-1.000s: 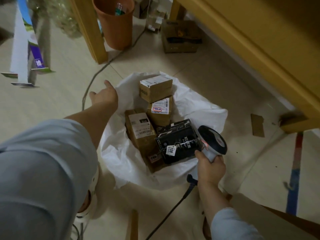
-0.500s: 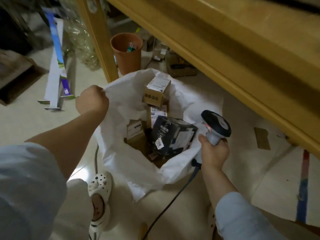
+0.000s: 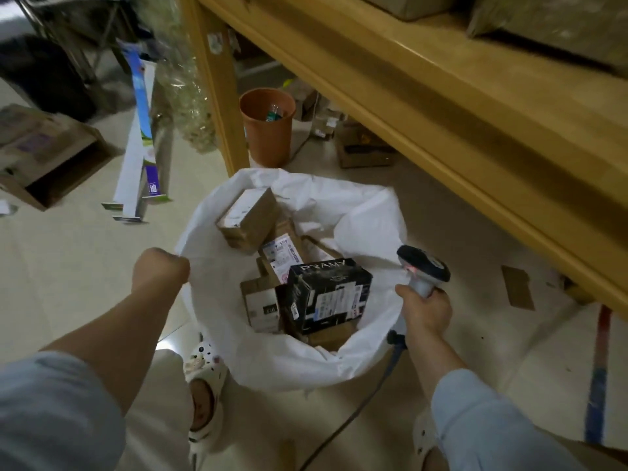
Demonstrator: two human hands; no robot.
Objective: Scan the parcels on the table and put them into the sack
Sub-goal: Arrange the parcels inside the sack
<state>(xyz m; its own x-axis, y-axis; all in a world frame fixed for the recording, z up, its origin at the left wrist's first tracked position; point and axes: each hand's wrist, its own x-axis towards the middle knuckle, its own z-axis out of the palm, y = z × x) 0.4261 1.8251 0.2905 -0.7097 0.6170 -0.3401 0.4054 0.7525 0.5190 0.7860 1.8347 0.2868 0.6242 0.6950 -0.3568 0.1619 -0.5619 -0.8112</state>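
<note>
Now my left hand (image 3: 159,270) is clenched on the left rim of the white sack (image 3: 272,367), at centre left of the frame, with the cloth bunched in my fist. My right hand (image 3: 424,312), at centre right, is wrapped round the grey handle of the scanner (image 3: 424,265); its dark head tilts toward the sack's mouth with a red glow under it; it sits just beside the sack's right rim, and whether it touches the cloth I cannot tell; its cable (image 3: 356,413) trails from the handle's base to the lower middle of the frame.

Inside the open sack, at the centre of the frame, lie the parcels. The black box (image 3: 329,294), printed PRAMY on top, stands tilted nearest my right hand; the brown box with a white label (image 3: 261,305) leans against its left side; the labelled parcel (image 3: 283,254) shows behind them; the top brown box (image 3: 248,215) lies tilted on the heap at the far side.

Just beside the sack's lower left is my white clog (image 3: 204,379); beyond the sack, at upper middle, an orange bucket (image 3: 268,130) stands beside the table leg (image 3: 217,79); the wooden table (image 3: 441,96) runs diagonally across the upper right, with blurred shapes on top that I cannot make out; an open cardboard box (image 3: 44,154) and a long white carton (image 3: 139,141) lie on the floor at upper left; a cardboard scrap (image 3: 516,287) lies at the right under the table's edge.
</note>
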